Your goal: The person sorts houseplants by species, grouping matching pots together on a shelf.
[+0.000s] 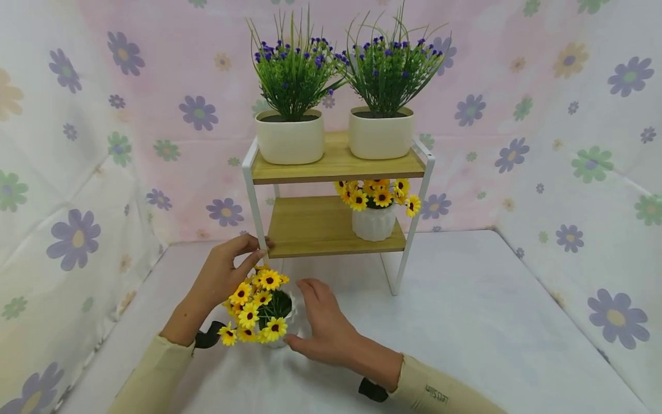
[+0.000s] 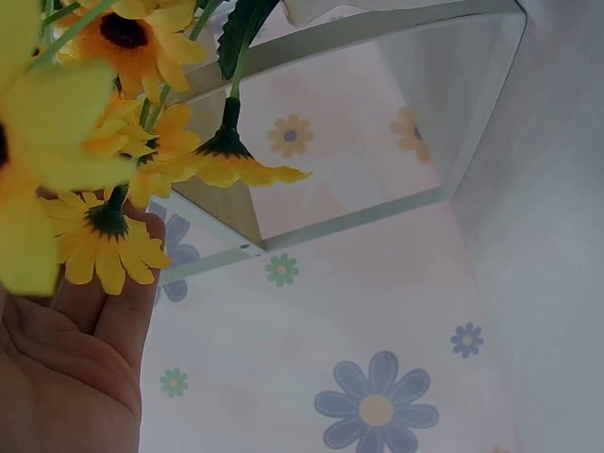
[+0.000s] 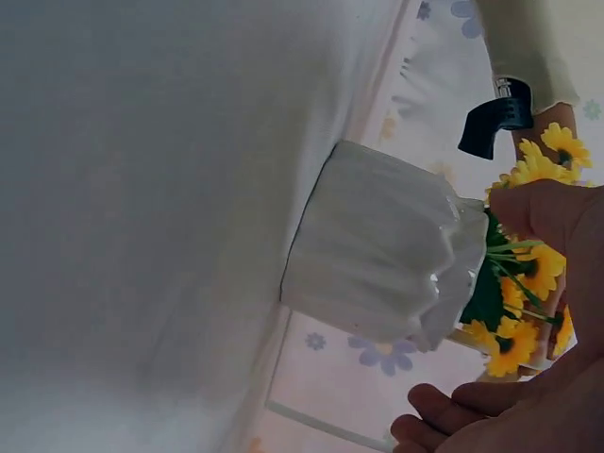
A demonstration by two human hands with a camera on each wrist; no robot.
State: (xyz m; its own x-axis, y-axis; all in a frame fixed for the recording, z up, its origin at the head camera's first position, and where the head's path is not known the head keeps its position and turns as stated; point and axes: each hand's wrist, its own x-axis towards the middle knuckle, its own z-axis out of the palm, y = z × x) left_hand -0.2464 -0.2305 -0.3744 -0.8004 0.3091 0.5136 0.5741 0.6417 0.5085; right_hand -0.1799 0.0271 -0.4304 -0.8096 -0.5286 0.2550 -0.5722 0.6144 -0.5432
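Note:
My left hand is at the left leg of a two-tier shelf, thumb in front and a fingertip showing behind it. In the left wrist view, yellow flowers partly cover its fingers. Just below, a white fluted pot of yellow flowers stands upright on the table. My right hand curves loosely around the pot's right side, thumb and fingers spread. The right wrist view shows its fingers apart from the pot, with the thumb near the rim.
Another white pot of yellow flowers stands at the right of the lower board. Two cream planters with purple flowers stand on the top board. A white cloth covers the table, and flower-patterned cloth hangs behind and at the sides.

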